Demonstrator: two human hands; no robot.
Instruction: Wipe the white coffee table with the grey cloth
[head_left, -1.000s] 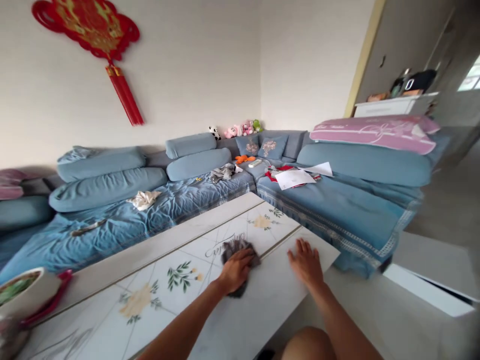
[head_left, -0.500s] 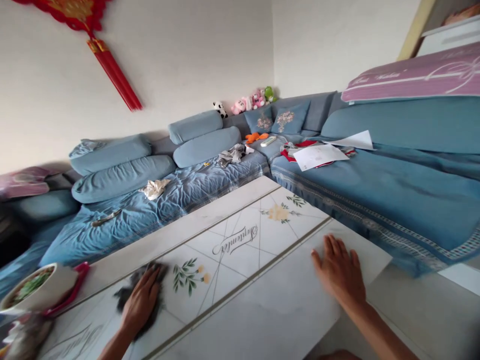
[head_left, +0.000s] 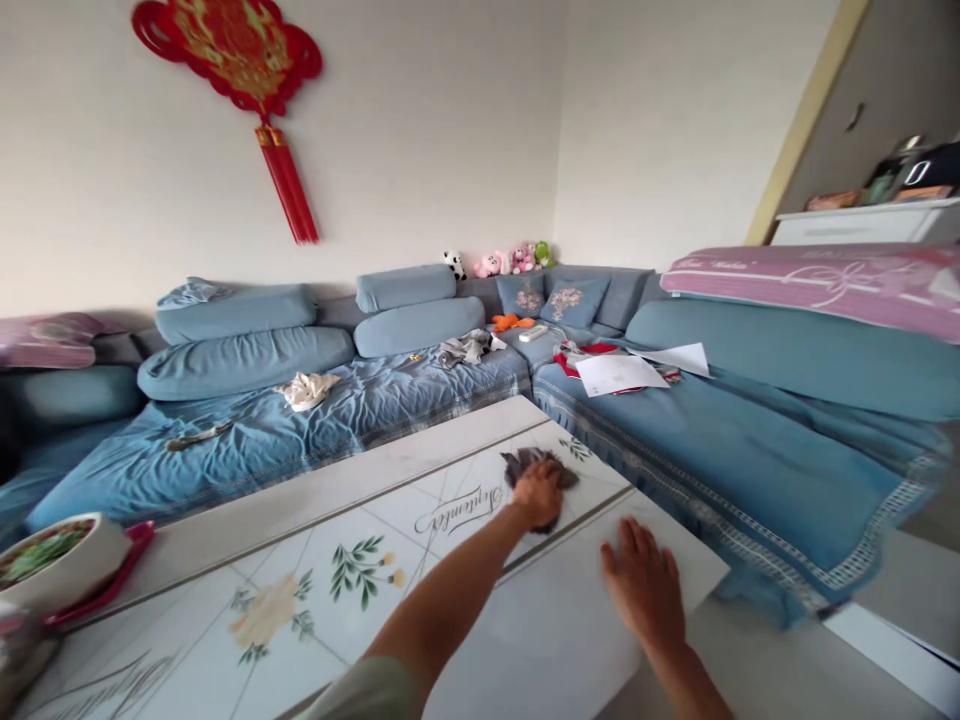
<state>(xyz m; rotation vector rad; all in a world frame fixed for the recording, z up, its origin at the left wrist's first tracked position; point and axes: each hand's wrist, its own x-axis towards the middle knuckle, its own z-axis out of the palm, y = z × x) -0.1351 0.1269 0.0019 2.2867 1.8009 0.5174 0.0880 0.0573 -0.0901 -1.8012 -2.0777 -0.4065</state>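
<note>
My left hand [head_left: 537, 492] presses a dark grey cloth [head_left: 564, 478] onto the patterned tabletop, with fingers curled over it. Crumpled cloth edges stick out around the fingers, beside the word "September". The coffee table [head_left: 480, 640] is white, with printed flowers, leaves and thin lines. My right hand [head_left: 642, 570] lies on the plain white strip near the right edge, fingers stretched and holding nothing.
A potted succulent [head_left: 52, 565] on a pink tray [head_left: 112, 580] stands at the table's left end. A blue corner sofa [head_left: 420, 390] runs behind and to the right, bearing clothes, papers [head_left: 619, 374] and cushions. A red tasselled ornament [head_left: 240, 50] hangs on the wall.
My left hand has carried the cloth across the tabletop from the left to the far right part. The right hand stays near the right edge. The view has tilted up.
</note>
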